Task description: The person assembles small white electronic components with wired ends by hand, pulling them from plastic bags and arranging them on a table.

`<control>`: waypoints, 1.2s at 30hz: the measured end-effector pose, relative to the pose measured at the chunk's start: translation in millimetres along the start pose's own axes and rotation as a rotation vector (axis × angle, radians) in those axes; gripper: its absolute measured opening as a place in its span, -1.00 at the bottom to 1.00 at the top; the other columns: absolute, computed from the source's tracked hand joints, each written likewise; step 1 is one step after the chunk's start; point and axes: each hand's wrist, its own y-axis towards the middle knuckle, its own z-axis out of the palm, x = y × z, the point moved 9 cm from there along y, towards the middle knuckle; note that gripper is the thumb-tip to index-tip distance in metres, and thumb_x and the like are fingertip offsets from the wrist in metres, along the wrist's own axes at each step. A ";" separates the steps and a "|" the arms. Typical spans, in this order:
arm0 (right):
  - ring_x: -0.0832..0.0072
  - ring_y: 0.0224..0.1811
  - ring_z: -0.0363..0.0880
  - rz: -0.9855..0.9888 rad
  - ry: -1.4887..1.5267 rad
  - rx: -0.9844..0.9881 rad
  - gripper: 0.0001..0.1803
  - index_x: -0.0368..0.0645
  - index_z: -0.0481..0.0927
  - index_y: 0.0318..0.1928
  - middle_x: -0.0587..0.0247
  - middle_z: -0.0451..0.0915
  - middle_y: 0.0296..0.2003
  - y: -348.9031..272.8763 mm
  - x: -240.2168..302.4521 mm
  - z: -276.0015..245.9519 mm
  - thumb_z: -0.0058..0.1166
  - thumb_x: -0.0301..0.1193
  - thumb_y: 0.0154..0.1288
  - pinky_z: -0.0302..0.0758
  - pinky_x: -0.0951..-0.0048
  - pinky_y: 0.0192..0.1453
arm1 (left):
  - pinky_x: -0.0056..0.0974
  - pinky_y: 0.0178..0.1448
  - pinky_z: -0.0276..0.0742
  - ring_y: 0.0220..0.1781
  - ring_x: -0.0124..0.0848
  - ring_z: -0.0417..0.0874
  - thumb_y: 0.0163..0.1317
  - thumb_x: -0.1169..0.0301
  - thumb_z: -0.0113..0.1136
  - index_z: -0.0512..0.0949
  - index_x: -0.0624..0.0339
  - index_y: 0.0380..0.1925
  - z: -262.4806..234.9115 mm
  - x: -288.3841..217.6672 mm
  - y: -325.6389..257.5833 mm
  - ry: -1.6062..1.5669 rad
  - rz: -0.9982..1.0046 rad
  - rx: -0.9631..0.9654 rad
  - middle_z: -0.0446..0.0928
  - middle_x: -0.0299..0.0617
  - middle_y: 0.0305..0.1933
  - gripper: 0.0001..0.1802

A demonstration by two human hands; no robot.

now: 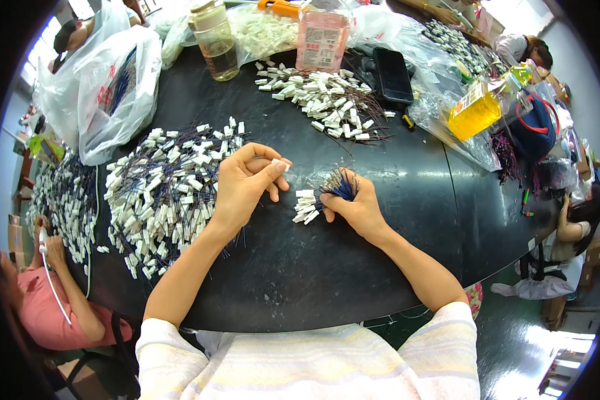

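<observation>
My left hand (245, 179) pinches a small white plastic connector (282, 164) between thumb and fingertips, above the black table. To its right, my right hand (359, 208) is closed round a bundle of thin dark-blue wires (341, 187). Their bare-looking ends fan out at the top of the fist, and a cluster of white connectors (305, 207) sticks out to its left. Close by my left forearm spreads a large heap of wired white connectors (160, 193). A smaller pile of similar connectors (327, 97) lies beyond both hands.
On the far side stand a drink bottle (215, 43), a pink clear container (323, 37) and a black phone (393, 77). Plastic bags (117, 93) sit far left. A yellow-liquid bottle (475, 115) is at right. A co-worker in pink (63, 300) works at left beside another heap.
</observation>
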 end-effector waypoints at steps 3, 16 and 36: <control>0.71 -0.65 0.39 -0.007 0.008 -0.005 -0.93 -0.21 0.43 -0.44 0.39 0.46 -0.68 -1.2 4.3 3.8 0.05 -0.57 0.08 0.26 0.65 -0.56 | -0.52 -0.61 0.38 -0.53 -0.47 0.55 0.17 0.53 0.09 0.38 0.32 -0.43 0.8 21.8 -5.5 -0.244 -0.090 -0.025 0.56 0.05 -0.32 -0.90; 0.74 -0.62 0.42 0.003 -0.030 -0.076 -0.93 -0.22 0.48 -0.43 0.37 0.52 -0.66 -1.4 0.1 1.1 0.12 -0.55 0.07 0.29 0.69 -0.52 | -0.54 -0.76 0.32 -0.64 -0.46 0.54 0.21 0.49 0.06 0.38 0.30 -0.47 3.5 33.8 -12.8 -0.404 -0.085 -0.089 0.56 0.09 -0.33 -0.88; 0.73 -0.61 0.44 -0.015 -0.091 0.012 -0.93 -0.23 0.48 -0.45 0.38 0.51 -0.64 -3.5 3.6 3.8 0.12 -0.56 0.06 0.30 0.67 -0.53 | -0.56 -0.76 0.29 -0.67 -0.51 0.51 0.19 0.52 0.07 0.39 0.32 -0.50 20.6 37.1 -13.5 -0.406 -0.124 0.070 0.56 0.09 -0.33 -0.87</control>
